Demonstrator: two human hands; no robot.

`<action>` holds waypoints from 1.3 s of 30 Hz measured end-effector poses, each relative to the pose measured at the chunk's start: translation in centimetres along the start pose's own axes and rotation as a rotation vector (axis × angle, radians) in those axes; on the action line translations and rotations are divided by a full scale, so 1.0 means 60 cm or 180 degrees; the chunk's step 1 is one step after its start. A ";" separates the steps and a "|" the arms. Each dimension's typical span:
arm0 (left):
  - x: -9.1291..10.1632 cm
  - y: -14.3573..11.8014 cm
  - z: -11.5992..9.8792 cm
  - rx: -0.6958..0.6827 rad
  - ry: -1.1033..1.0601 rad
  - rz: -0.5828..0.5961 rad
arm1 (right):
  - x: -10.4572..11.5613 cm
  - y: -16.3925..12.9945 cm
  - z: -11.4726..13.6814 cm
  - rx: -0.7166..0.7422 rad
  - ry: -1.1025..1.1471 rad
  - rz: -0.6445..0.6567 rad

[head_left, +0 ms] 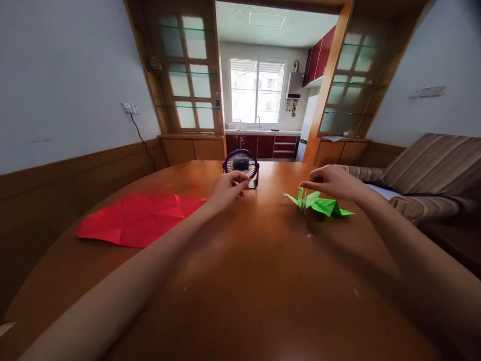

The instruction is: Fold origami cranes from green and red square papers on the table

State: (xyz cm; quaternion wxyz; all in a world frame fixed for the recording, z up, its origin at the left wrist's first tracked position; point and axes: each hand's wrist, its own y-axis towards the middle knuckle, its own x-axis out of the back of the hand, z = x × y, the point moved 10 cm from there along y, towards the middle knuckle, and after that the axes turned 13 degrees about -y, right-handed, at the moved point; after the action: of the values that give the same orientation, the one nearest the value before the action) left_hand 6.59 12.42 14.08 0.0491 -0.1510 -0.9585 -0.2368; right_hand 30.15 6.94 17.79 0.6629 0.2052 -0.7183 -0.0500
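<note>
My left hand [228, 188] reaches across the brown table [248, 260], its fingers loosely curled and empty, just in front of a small dark desk fan [241, 164]. My right hand [330, 181] hovers over a folded green paper figure [318, 202], its fingertips pinching or touching the top of the figure. The figure rests on the table with pointed wings spread to both sides. A creased red paper sheet [139, 219] lies flat to the left of my left forearm.
A striped sofa [428, 173] stands along the table's right side. A wood-panelled wall with a socket and cable [130, 108] runs on the left. Behind the table an opening leads to a kitchen with a window [256, 90].
</note>
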 end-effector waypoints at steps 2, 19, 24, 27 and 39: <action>0.030 -0.007 -0.021 -0.0151 0.1188 0.0246 | -0.009 -0.003 0.071 0.0324 0.0181 -0.0186; 0.222 -0.060 0.171 0.2399 0.3371 0.1413 | -0.185 -0.030 0.254 0.1377 0.0596 -0.0631; 0.224 -0.063 0.202 0.2441 0.2893 0.1309 | -0.184 -0.030 0.256 0.1391 0.0622 -0.0599; 0.209 -0.063 0.207 0.2356 0.2658 0.1328 | -0.182 -0.031 0.258 0.1409 0.0618 -0.0576; 0.053 -0.104 0.183 0.2497 0.0760 0.1854 | -0.180 -0.032 0.259 0.1418 0.0606 -0.0625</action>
State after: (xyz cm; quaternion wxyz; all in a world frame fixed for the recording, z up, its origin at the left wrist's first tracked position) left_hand 1.39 13.19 2.16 0.2755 -0.3542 -0.8811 0.1492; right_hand 15.86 6.02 5.24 0.6579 0.4186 -0.6226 0.0648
